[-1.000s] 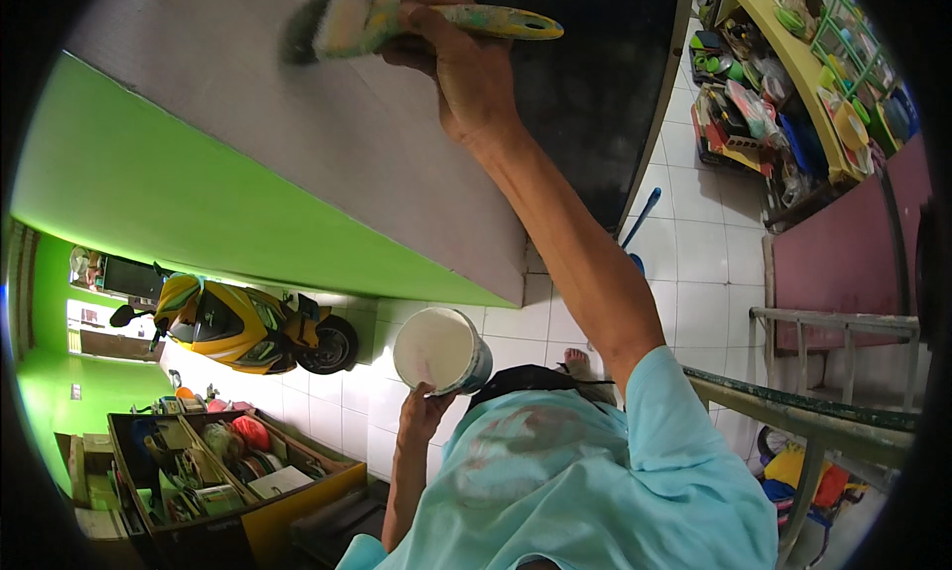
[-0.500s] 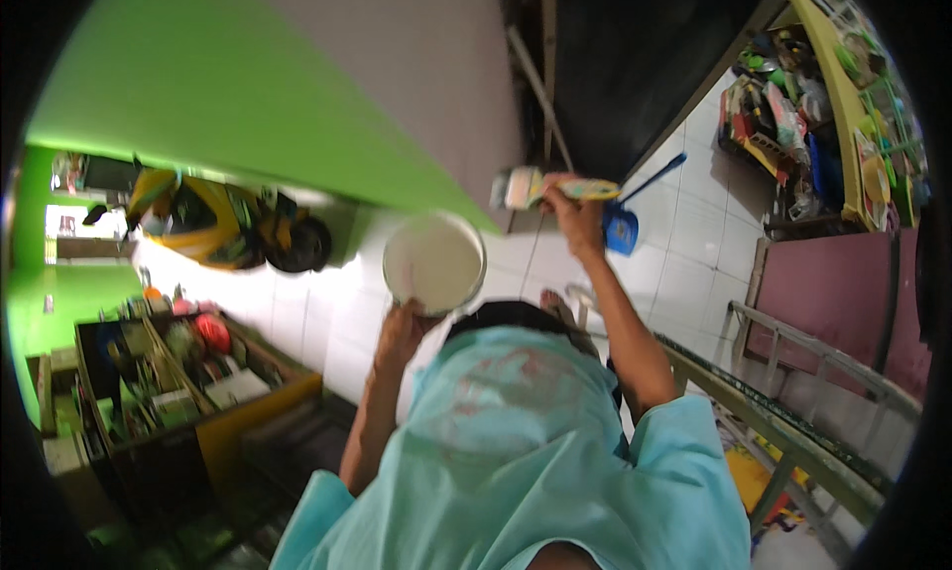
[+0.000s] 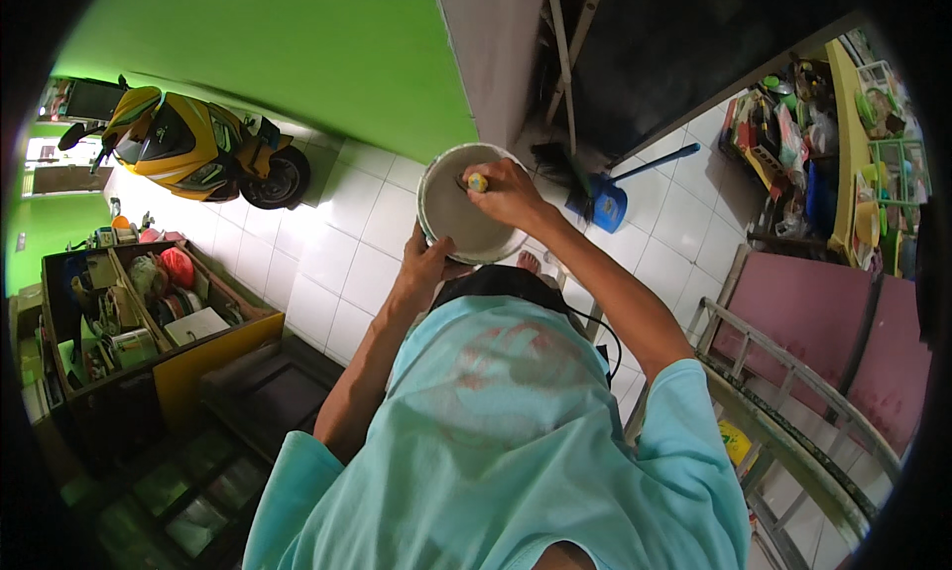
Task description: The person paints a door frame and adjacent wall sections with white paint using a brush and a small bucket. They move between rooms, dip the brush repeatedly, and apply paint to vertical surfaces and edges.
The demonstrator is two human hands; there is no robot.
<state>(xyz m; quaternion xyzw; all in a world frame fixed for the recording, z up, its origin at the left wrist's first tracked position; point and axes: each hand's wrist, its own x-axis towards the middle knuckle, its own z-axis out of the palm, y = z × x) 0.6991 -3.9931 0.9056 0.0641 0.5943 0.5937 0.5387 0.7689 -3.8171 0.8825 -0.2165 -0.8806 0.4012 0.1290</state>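
Note:
A round pail (image 3: 443, 213) with a pale, paint-smeared inside is held up in front of my body. My left hand (image 3: 426, 259) grips its near-left rim, fingers wrapped around the side. My right hand (image 3: 509, 195) is over the opening, closed around a paintbrush (image 3: 478, 183) whose yellow handle end points up. The bristles are hidden down inside the pail, below the hand. How much paint the pail holds cannot be made out.
A green wall (image 3: 327, 54) meets a whitish wall edge (image 3: 486, 44) just ahead. A yellow motorcycle (image 3: 188, 148) stands far left. Wooden cabinets (image 3: 218, 342) fill the near left. A blue dustpan (image 3: 608, 205) lies ahead right; a metal ladder (image 3: 783, 372) is near right.
My right hand has brought the paintbrush from the right of the wall edge down and left into the pail. The pail has shifted right and up in the picture as the view turned.

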